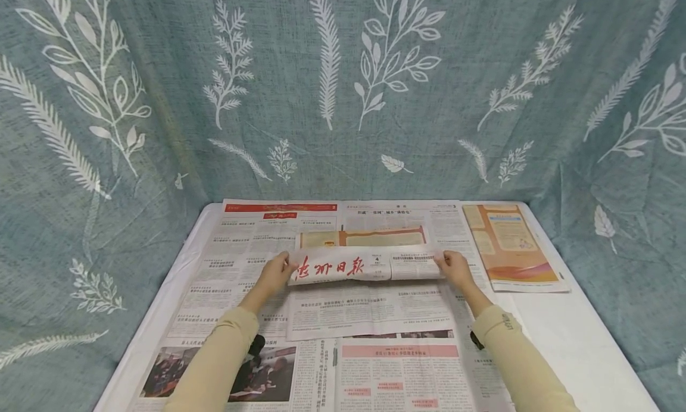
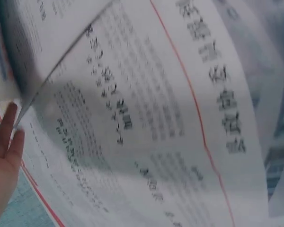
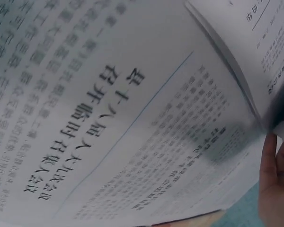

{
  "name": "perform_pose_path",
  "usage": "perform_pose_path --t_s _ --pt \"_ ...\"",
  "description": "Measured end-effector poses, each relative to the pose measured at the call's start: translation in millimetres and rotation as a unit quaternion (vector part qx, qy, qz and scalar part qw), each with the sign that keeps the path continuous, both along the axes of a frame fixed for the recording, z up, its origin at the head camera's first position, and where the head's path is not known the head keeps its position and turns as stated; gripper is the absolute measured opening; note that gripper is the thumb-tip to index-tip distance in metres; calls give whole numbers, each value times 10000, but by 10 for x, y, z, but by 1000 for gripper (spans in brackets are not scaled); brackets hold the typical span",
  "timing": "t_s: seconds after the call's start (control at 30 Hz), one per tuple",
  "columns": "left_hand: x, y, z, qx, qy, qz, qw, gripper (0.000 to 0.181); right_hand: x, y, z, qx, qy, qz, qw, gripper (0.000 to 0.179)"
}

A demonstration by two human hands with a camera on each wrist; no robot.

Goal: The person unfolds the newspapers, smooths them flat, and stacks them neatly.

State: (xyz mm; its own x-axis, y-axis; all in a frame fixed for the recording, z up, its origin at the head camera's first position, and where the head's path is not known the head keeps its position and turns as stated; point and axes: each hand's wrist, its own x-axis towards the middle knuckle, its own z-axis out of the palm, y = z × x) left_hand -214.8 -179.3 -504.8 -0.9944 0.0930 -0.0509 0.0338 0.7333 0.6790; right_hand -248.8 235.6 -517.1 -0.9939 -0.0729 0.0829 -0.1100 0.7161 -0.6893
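A newspaper [image 1: 370, 314] lies in the middle with a strip along its far part folded over, showing a red masthead [image 1: 329, 267]. My left hand [image 1: 275, 273] pinches the left end of this strip, and my right hand [image 1: 455, 270] pinches the right end. Just beyond the strip, the far part of an orange and tan printed piece [image 1: 383, 236] shows; the strip hides the rest. In the left wrist view, the left fingers [image 2: 14, 146] are at the paper's folded edge. The right wrist view has the right hand [image 3: 274, 184] at the fold's end.
More newspaper sheets [image 1: 214, 299] are spread beneath on a white table [image 1: 579, 352]. A similar orange and tan booklet [image 1: 517, 251] lies at the far right. Blue-green curtains [image 1: 343, 132] with white leaf patterns stand around the back and sides.
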Motion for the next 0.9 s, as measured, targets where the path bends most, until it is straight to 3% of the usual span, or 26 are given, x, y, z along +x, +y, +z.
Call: perform_pose_path --t_s 0.2,0.43,0.6,0.73,0.9 --pt "2 46 -24 499 46 456 9977 17 5 -83 20 -135 14 -306 9994 24" --pt "-36 132 38 151 779 706 9943 18 -10 -72 67 35 146 -398 9991 27" --pt "-76 159 98 -36 725 705 9949 19 -9 -43 84 129 117 -436 9989 28" --pt "-68 156 85 76 597 851 9946 18 -9 -30 74 -453 63 -388 9982 28" --pt "-49 133 24 498 463 1334 9887 17 20 17 54 -1457 -452 -115 9882 38"
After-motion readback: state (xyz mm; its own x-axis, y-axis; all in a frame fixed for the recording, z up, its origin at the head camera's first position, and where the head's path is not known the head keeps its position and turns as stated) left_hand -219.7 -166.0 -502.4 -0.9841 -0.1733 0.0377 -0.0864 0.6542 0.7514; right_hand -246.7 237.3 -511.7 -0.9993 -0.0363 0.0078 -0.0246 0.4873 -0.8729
